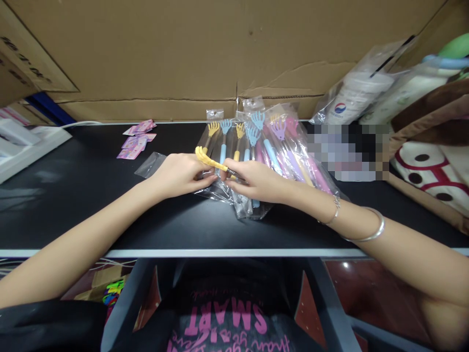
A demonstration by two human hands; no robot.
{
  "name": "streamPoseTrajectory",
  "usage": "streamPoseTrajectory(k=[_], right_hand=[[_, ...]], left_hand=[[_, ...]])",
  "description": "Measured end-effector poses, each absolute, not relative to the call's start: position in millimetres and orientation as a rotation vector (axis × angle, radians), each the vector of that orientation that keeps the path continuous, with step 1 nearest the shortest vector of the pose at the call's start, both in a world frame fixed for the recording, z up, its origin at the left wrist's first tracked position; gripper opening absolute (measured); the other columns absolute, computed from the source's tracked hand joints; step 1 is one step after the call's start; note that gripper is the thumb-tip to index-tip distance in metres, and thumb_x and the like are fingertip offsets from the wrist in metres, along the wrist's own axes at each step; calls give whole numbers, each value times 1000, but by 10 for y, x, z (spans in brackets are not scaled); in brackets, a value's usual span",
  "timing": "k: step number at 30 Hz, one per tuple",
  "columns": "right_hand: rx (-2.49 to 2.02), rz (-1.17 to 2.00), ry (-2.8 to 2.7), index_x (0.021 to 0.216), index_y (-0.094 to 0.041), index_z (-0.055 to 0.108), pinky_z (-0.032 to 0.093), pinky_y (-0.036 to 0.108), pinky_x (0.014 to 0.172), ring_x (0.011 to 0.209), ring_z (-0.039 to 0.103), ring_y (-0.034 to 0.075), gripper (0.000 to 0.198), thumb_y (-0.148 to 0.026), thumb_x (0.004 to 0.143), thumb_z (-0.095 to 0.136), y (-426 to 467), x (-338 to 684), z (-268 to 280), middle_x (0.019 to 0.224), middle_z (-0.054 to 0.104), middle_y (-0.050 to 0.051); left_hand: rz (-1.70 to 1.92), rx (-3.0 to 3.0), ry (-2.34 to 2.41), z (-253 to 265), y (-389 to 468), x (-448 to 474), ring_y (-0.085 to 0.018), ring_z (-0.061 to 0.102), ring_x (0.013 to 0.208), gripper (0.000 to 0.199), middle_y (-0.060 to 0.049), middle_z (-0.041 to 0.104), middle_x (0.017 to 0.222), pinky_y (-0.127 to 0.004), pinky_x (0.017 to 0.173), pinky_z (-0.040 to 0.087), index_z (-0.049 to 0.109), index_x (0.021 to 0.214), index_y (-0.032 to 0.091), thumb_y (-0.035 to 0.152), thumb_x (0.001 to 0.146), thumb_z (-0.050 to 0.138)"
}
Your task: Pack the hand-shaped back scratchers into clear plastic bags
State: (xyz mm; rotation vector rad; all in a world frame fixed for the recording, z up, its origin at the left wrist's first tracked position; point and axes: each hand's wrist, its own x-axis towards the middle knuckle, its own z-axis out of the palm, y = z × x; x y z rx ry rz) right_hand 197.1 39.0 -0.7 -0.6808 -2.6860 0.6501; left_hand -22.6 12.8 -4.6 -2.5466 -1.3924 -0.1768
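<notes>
A telescopic back scratcher with a yellow claw head (209, 159) is gripped by my right hand (258, 181) at its thin metal shaft. The claw points left, over the fingers of my left hand (183, 173). That hand is closed on a clear plastic bag (150, 165), whose end sticks out behind the wrist; its fingertips are partly hidden. Just beyond both hands lie several bagged back scratchers with blue (258, 119), yellow (213, 128), purple (279, 129) and pink (292, 125) heads, overlapping in a pile. My right forearm crosses over part of them.
Small pink and purple printed cards (135, 142) lie at the back left. A white power strip (36, 146) stands at the left edge. To the right are a bagged Pepsi cup (353, 95), a bottle (414, 90) and a patterned bag (432, 171). Cardboard (205, 54) walls the back.
</notes>
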Motion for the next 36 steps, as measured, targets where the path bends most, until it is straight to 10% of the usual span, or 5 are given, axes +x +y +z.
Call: streamPoseTrajectory(k=[36], right_hand=[[-641, 762, -2659, 95, -17, 53, 33, 24, 65, 65, 48, 12, 11, -19, 85, 49, 444, 1989, -14, 77, 57, 0]], left_hand=[[-206, -2556, -1318, -91, 132, -251, -18, 65, 76, 46, -6, 71, 84, -24, 55, 30, 71, 95, 20, 47, 96, 34]])
